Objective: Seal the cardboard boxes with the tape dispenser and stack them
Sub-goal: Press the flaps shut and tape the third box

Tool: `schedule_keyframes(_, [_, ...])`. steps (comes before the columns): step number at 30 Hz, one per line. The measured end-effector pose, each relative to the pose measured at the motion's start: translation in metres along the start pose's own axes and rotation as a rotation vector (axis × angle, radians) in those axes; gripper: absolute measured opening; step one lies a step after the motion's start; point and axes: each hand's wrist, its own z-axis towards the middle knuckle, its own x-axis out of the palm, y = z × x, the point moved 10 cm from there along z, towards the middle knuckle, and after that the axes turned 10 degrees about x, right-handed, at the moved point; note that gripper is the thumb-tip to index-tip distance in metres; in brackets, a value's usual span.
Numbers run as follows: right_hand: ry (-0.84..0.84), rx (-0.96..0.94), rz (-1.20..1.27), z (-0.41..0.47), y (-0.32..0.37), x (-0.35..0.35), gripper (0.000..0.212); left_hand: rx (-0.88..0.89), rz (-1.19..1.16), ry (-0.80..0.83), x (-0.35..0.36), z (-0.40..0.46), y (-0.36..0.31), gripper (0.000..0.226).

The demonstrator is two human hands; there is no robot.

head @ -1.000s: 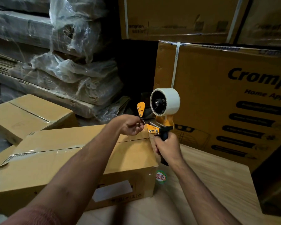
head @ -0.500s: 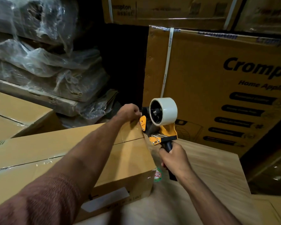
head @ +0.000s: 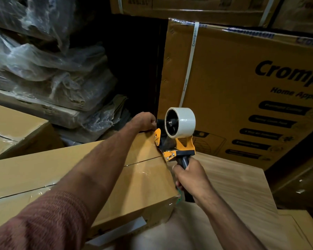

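Nearing the box (head: 79, 165), dispenser (head: 177, 136) now touches.

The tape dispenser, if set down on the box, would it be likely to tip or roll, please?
The tape dispenser looks top-heavy: its tape roll sits high above the narrow handle in the right hand, so upright it would probably tip. Laid sideways, the frame likely stops rolling.

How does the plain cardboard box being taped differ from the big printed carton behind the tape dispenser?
The plain brown cardboard box lies low under the left hand, unprinted, with clear tape along its top seam. The large printed carton stands taller behind the yellow tape dispenser, carries dark "Crompton" lettering, and is bound by a white strap rather than hand-run tape. Both are brown corrugated cardboard.
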Motion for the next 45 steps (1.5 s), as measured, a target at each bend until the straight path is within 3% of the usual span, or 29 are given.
schedule_keyframes(7, [0.034,0.057,-0.087,0.003,-0.004,0.011,0.006,-0.129,-0.129,0.079,0.019,-0.002,0.019,0.025])
schedule_keyframes(10, [0.049,0.076,-0.108,0.004,-0.006,0.012,0.007,-0.262,-0.247,0.137,0.029,-0.008,0.034,0.013])
schedule_keyframes(14, [0.049,0.093,-0.110,0.003,-0.014,0.015,0.009,-0.453,-0.393,0.240,0.048,-0.024,0.055,0.041])
schedule_keyframes(18, [0.028,0.101,-0.111,0.005,-0.020,0.017,0.012,-0.494,-0.489,0.343,0.052,-0.032,0.050,0.033])
schedule_keyframes(22, [0.014,0.093,-0.127,0.006,-0.019,0.016,0.011,-0.343,-0.220,0.269,0.033,-0.022,0.045,0.038])
schedule_keyframes(28, [-0.011,0.094,-0.152,0.004,-0.013,0.015,0.010,-0.225,-0.222,0.322,0.017,-0.034,0.029,0.025])
schedule_keyframes(30, [-0.015,0.095,-0.166,0.003,-0.011,0.015,0.009,-0.198,-0.152,0.234,0.019,-0.037,0.024,0.021])
schedule_keyframes(35, [0.047,0.108,-0.125,-0.001,-0.014,0.016,0.011,-0.293,-0.188,-0.045,0.022,-0.054,0.023,0.023])
schedule_keyframes(41, [0.089,0.102,-0.051,-0.033,-0.038,-0.003,0.006,-0.407,-0.089,-0.063,0.021,-0.068,0.014,0.040])
schedule_keyframes(45, [0.081,0.060,-0.066,-0.063,-0.077,-0.015,0.014,-0.416,0.023,-0.091,0.016,-0.078,0.001,0.044])
